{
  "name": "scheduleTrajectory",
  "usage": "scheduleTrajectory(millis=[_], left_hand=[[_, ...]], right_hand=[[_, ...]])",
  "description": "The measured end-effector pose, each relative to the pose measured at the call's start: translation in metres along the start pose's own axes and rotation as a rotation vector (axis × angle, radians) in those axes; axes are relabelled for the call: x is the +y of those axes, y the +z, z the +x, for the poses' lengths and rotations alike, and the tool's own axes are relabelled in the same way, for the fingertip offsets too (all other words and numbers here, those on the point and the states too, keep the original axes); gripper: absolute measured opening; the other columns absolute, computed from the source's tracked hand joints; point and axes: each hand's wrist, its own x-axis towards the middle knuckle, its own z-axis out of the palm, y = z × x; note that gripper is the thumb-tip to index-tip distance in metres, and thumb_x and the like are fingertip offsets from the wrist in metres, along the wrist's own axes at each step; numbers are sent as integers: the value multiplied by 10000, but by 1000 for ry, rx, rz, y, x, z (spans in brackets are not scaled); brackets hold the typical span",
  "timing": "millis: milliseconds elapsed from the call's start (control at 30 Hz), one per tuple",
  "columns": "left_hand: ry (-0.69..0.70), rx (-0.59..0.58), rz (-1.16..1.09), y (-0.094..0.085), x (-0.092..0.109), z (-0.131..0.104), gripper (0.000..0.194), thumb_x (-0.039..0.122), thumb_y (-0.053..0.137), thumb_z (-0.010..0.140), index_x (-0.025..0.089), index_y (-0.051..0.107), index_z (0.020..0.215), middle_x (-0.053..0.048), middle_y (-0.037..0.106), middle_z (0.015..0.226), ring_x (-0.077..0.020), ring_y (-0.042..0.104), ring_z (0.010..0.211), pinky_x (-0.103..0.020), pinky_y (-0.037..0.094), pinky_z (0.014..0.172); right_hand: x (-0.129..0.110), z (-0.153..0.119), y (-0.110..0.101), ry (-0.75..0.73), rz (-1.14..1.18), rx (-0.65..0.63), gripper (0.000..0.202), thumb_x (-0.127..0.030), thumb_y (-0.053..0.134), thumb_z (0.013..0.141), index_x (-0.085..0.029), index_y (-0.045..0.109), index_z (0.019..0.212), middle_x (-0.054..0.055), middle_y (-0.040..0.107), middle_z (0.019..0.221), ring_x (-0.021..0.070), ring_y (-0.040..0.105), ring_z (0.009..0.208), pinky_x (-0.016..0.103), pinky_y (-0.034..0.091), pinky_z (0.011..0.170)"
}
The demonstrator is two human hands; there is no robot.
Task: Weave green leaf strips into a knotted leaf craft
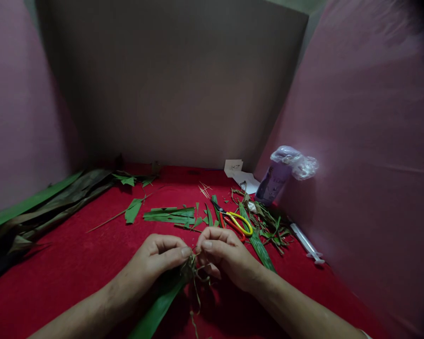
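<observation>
Near the front centre, my left hand (162, 255) pinches the knotted dry fibres (189, 268) at the end of a long green leaf (159, 306). The leaf runs down toward the bottom edge, partly under my left hand. Close beside it, my right hand (224, 252) has thumb and fingers pressed together at a thin strand of the same fibres. The fingertips of both hands nearly meet. Loose fibre ends hang below them. Scissors (238, 223) with yellow and red handles lie just beyond my right hand.
Cut leaf strips (169, 215) lie beyond the hands on the red cloth (92, 263). Thin sticks (205, 189), paper (245, 181), a purple container (272, 181) with plastic wrap, plant scraps (268, 221) and a syringe (305, 242) are to the right. Long leaves (56, 195) lie left.
</observation>
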Motion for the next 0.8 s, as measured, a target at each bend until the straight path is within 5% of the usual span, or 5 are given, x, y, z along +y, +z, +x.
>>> scheduleTrajectory(millis=[300,567,800], left_hand=[[8,1,-95,4,2,0,214,320,664,742,135,693,638,13,581,501,-90,498,460,-186,367,466],[81,177,146,-3,-7,1,289,415,639,758,145,633,655,56,466,514,-71,371,464,-183,284,446],[101,180,178,-4,-8,3,276,435,610,779,163,653,763,48,469,568,-81,355,498,-193,278,454]], right_hand=[[-6,-5,6,-53,-266,82,365,-506,606,763,-147,540,745,-24,539,566,57,442,432,147,300,370],[-8,-9,10,-225,-500,110,225,-365,590,813,-157,537,746,-17,495,668,99,434,599,227,355,554],[-13,-11,8,-344,-578,144,262,-327,447,909,-156,589,770,4,526,723,119,471,676,246,375,638]])
